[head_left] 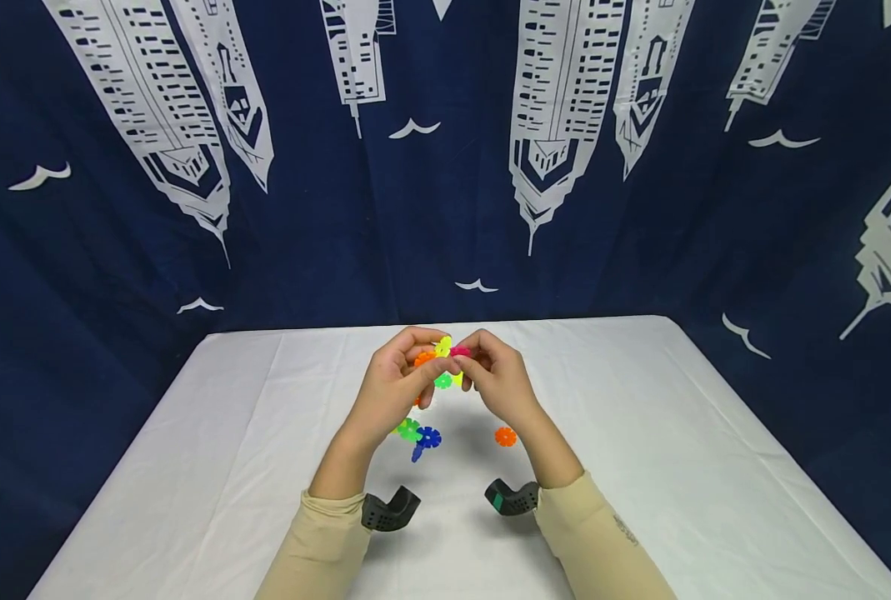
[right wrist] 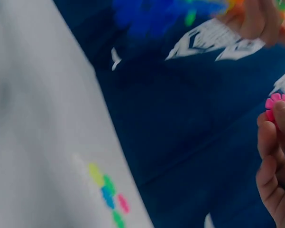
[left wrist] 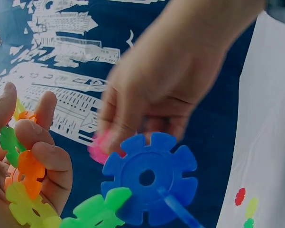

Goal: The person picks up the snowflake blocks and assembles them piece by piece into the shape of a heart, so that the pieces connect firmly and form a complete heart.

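In the head view both hands are raised close together over the table. My left hand (head_left: 387, 385) holds a chain of notched plastic snowflake discs in several colours. An orange disc (left wrist: 31, 173) of that chain lies against the curled fingers. The chain hangs below the hand and ends in a green disc (head_left: 409, 429) and a blue disc (head_left: 430, 437), with another blue piece (head_left: 417, 452) set edge-on to it. My right hand (head_left: 503, 382) pinches a pink snowflake disc (right wrist: 276, 102) between thumb and fingers, near the upper yellow disc (head_left: 443, 346) at the left fingertips.
A loose orange disc (head_left: 506, 437) is on the white tablecloth (head_left: 640, 467) beside the right forearm. More loose discs, among them a green one (head_left: 443, 381), lie on the table beyond the hands. A dark blue printed curtain (head_left: 430, 225) hangs behind the table.
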`<state>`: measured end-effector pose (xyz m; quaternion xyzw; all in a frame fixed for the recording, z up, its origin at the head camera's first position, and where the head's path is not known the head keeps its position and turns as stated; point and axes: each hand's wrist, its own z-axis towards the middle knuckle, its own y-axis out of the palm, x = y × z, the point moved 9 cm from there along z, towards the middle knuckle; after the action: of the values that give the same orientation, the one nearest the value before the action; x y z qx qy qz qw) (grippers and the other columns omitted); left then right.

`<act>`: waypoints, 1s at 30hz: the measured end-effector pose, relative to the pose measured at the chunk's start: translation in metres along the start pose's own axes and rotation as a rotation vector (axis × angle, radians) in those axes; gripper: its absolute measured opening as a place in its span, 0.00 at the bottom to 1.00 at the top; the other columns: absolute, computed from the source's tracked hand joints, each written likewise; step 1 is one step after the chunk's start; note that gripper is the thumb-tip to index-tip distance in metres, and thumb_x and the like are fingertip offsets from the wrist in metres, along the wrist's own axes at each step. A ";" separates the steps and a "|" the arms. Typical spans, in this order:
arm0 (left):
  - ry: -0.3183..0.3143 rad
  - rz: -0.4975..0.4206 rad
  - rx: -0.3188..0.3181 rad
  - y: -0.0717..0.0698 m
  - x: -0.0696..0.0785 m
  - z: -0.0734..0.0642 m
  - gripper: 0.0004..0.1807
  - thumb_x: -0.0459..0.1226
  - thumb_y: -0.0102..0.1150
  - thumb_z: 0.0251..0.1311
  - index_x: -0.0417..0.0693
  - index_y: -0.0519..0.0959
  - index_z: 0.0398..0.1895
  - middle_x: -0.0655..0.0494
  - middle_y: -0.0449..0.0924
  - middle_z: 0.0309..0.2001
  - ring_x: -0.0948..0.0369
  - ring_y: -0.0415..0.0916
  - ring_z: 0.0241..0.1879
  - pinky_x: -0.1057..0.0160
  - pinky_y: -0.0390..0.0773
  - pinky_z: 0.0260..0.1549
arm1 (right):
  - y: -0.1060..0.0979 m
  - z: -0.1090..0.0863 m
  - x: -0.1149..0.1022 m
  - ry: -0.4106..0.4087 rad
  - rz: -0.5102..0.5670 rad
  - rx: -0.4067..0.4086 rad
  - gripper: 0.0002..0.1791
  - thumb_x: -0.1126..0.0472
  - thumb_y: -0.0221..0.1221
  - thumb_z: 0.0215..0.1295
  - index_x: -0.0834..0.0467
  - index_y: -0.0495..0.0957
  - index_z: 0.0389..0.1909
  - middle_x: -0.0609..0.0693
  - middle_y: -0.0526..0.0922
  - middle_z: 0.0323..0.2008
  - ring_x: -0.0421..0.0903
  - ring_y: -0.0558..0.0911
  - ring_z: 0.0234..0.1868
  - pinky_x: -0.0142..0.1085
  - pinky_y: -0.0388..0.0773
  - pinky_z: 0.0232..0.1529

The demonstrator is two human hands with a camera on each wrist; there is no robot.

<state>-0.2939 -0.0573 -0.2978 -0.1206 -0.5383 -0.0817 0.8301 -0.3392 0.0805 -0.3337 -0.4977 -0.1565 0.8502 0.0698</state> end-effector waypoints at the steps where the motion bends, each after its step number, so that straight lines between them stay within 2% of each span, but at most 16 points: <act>1: 0.000 0.004 0.003 0.000 0.000 0.000 0.16 0.35 0.59 0.68 0.43 0.74 0.57 0.36 0.84 0.41 0.62 0.66 0.15 0.71 0.68 0.18 | -0.002 -0.001 -0.007 -0.022 0.017 0.012 0.03 0.64 0.61 0.68 0.59 0.77 0.39 0.56 0.80 0.30 0.49 0.78 0.21 0.31 0.78 0.24; 7: 0.002 0.021 0.012 0.000 0.001 0.000 0.15 0.33 0.59 0.68 0.44 0.75 0.56 0.36 0.84 0.38 0.62 0.65 0.15 0.70 0.68 0.17 | -0.014 -0.007 -0.040 -0.140 0.144 0.074 0.04 0.67 0.59 0.70 0.63 0.75 0.40 0.61 0.82 0.29 0.45 0.75 0.17 0.30 0.77 0.22; 14: 0.003 0.028 -0.026 0.004 -0.001 0.000 0.15 0.32 0.60 0.67 0.43 0.75 0.55 0.37 0.84 0.36 0.62 0.65 0.15 0.71 0.66 0.17 | -0.023 -0.011 -0.055 -0.209 0.256 0.122 0.06 0.69 0.52 0.74 0.69 0.75 0.43 0.60 0.76 0.22 0.44 0.72 0.14 0.28 0.75 0.18; 22: -0.002 0.047 -0.046 0.008 -0.001 -0.001 0.13 0.32 0.62 0.65 0.44 0.77 0.52 0.40 0.84 0.34 0.61 0.64 0.14 0.70 0.65 0.16 | -0.020 -0.016 -0.069 -0.299 0.262 0.085 0.12 0.71 0.51 0.73 0.66 0.76 0.54 0.58 0.75 0.21 0.44 0.70 0.14 0.30 0.72 0.17; 30: 0.011 0.036 -0.037 0.008 0.002 -0.002 0.11 0.31 0.62 0.65 0.41 0.77 0.49 0.38 0.84 0.33 0.61 0.64 0.13 0.70 0.66 0.15 | -0.015 -0.018 -0.072 -0.349 0.284 0.086 0.10 0.72 0.51 0.73 0.68 0.77 0.50 0.56 0.72 0.19 0.42 0.66 0.13 0.30 0.66 0.13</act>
<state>-0.2897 -0.0501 -0.2977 -0.1449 -0.5300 -0.0773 0.8319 -0.2880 0.0788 -0.2773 -0.3568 -0.0583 0.9306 -0.0573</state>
